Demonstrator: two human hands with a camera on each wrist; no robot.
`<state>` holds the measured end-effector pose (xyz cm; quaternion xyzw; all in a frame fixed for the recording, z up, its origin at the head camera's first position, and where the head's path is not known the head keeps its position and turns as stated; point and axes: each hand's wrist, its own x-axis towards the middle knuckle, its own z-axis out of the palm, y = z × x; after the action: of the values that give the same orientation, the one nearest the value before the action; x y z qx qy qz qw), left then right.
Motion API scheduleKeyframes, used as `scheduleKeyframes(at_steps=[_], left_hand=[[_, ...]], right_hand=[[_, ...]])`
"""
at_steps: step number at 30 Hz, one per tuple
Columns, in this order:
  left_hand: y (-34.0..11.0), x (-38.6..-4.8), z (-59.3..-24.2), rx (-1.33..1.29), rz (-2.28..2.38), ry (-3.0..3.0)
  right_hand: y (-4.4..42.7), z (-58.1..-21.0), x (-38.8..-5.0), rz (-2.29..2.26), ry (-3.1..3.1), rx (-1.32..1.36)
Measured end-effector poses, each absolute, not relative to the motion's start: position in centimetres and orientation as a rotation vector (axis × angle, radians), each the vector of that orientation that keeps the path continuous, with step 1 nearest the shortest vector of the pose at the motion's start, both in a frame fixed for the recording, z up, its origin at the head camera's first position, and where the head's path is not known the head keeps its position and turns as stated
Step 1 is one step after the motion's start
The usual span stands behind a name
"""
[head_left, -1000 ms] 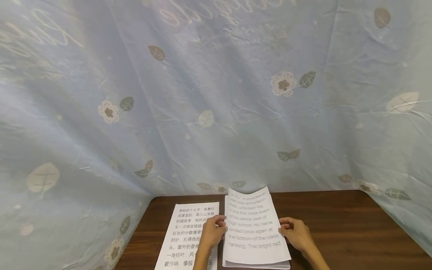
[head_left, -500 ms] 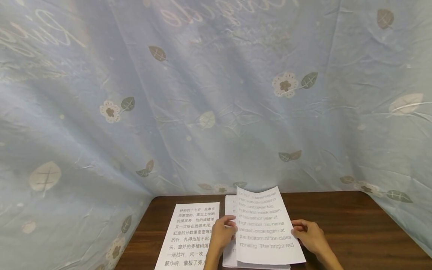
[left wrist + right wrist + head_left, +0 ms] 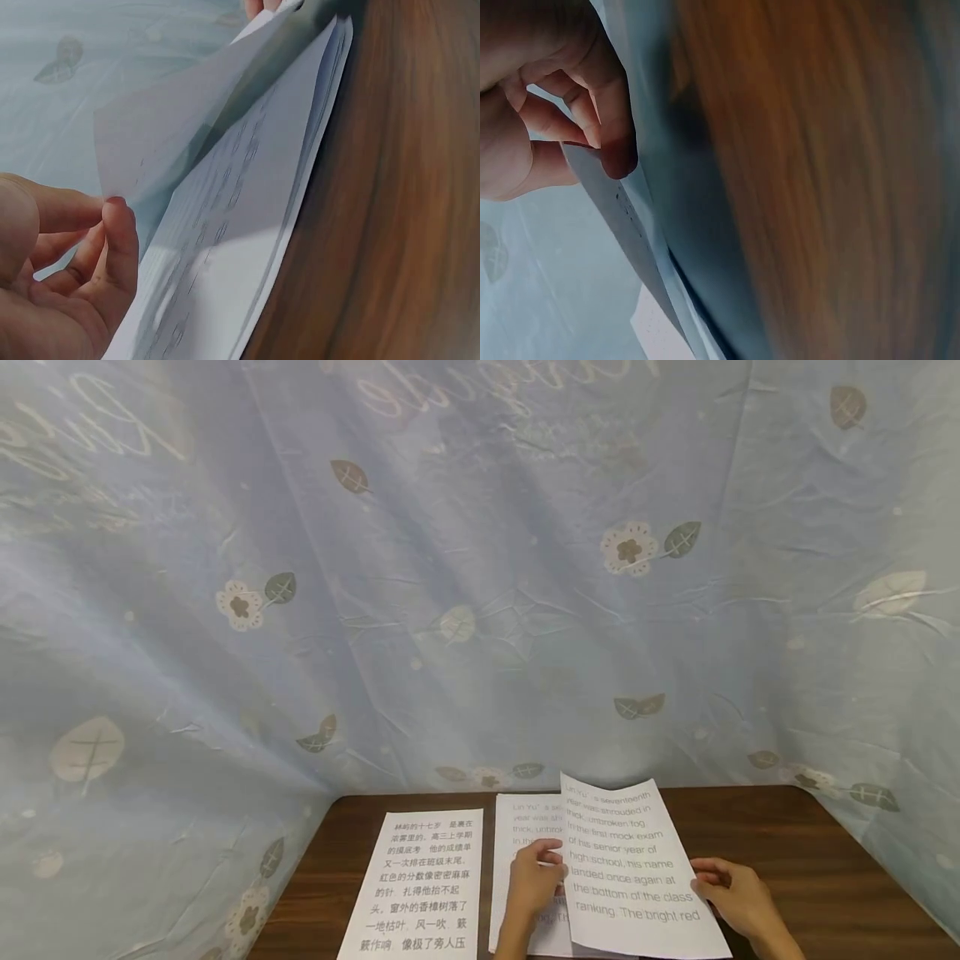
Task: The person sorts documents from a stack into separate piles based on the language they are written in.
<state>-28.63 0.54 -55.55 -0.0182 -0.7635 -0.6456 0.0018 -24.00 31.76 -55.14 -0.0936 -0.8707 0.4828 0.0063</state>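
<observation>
A printed English sheet (image 3: 626, 877) is held up by its two side edges, over the right part of a paper stack (image 3: 525, 827) with the same kind of text. My left hand (image 3: 534, 885) pinches its left edge; in the left wrist view the thumb and finger of that hand (image 3: 71, 262) grip the lifted sheet (image 3: 165, 112), with the stack (image 3: 247, 187) lying below. The right edge is pinched by my right hand (image 3: 738, 897), also seen in the right wrist view as a hand (image 3: 562, 105) gripping the sheet (image 3: 622, 217).
A sheet with Chinese text (image 3: 416, 885) lies on the dark wooden table (image 3: 817, 852), left of the stack. Behind the table hangs a pale blue cloth (image 3: 480, 610) with leaves and flowers, which also runs along the left side.
Both hands have moved right with the top sheet between them. The left part of the stack beneath has come into view, and the left hand no longer covers the Chinese sheet.
</observation>
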Motion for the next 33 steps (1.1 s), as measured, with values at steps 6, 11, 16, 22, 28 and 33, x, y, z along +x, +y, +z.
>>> scheduleKeyframes(at_steps=[6, 11, 16, 22, 28, 33], left_hand=[[2.9, -28.3, -55.3, -0.03, -2.033, -2.394], [4.7, -28.0, -54.9, -0.035, -2.062, -2.383], [6.6, -27.5, -54.7, -0.017, -2.115, -2.356], [7.9, -27.2, -54.6, -0.013, -2.126, -2.347], [9.2, -26.8, -54.8, -0.004, -2.169, -2.313], [10.3, -26.5, -55.2, -0.02, -2.179, -2.27]], right_hand=[[34.0, -55.4, -23.5, 1.47, -2.749, -0.318], [35.9, -55.6, -23.0, 1.45, -2.768, -0.341], [37.5, -55.6, -22.7, 1.383, -2.812, -0.337], [39.1, -55.7, -22.6, 1.316, -2.849, -0.35], [40.6, -55.5, -22.3, 1.196, -2.915, -0.337], [41.4, -55.5, -22.3, 1.141, -2.933, -0.326]])
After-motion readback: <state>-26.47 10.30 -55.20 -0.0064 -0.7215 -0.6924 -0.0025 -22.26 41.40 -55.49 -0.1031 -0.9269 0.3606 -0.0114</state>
